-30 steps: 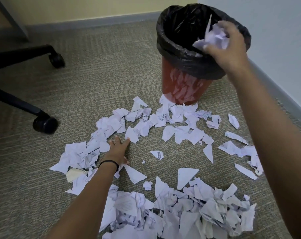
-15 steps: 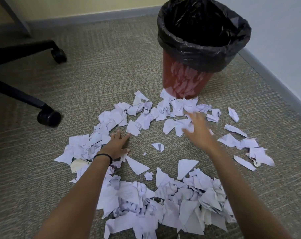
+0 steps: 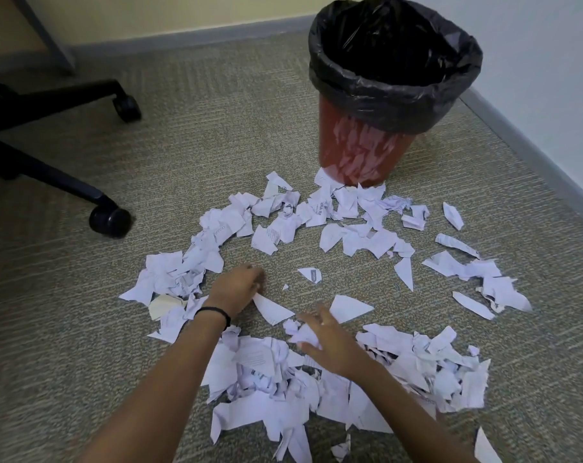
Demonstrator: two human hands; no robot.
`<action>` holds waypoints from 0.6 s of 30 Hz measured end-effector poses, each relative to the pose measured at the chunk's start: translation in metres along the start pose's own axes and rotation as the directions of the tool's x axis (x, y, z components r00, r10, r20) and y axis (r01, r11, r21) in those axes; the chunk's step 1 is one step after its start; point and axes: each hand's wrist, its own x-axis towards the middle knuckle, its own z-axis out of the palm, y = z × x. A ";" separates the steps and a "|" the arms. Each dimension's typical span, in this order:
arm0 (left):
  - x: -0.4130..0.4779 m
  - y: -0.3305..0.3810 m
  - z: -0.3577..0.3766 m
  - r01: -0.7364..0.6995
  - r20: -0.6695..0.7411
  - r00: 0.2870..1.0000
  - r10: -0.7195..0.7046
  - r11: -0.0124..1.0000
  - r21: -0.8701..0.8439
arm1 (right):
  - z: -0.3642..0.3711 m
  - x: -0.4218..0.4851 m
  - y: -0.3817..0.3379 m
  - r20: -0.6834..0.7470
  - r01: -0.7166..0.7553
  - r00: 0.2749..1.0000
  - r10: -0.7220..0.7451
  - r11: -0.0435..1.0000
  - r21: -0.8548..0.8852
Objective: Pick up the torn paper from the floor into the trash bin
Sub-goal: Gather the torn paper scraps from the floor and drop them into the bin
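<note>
Standing upright, bag-lined trash bin (image 3: 360, 148), torn paper (image 3: 260, 355) strewn beside

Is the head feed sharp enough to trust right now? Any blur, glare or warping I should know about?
Head view: the right hand is motion-blurred and its fingers are smeared, while the left hand and the paper read sharper. Head view: the bin has a glossy red wall that mirrors scraps, and its liner shows glints. Head view: the wide lens stretches the edges, and the chair base is dimmer.
</note>
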 end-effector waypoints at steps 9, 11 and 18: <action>-0.007 -0.050 0.016 0.391 -0.185 0.897 -0.401 0.916 -0.089 | 0.018 -0.005 -0.034 0.314 0.357 0.900 -0.303 0.925 -0.129; -0.010 -0.061 0.019 0.442 -0.104 0.878 -0.467 0.875 -0.197 | 0.027 -0.009 -0.037 0.394 0.416 0.868 -0.302 0.875 -0.247; -0.015 -0.076 0.038 0.324 -0.169 0.906 -0.388 0.893 -0.311 | 0.032 -0.008 -0.039 0.265 0.412 0.906 -0.331 0.831 -0.372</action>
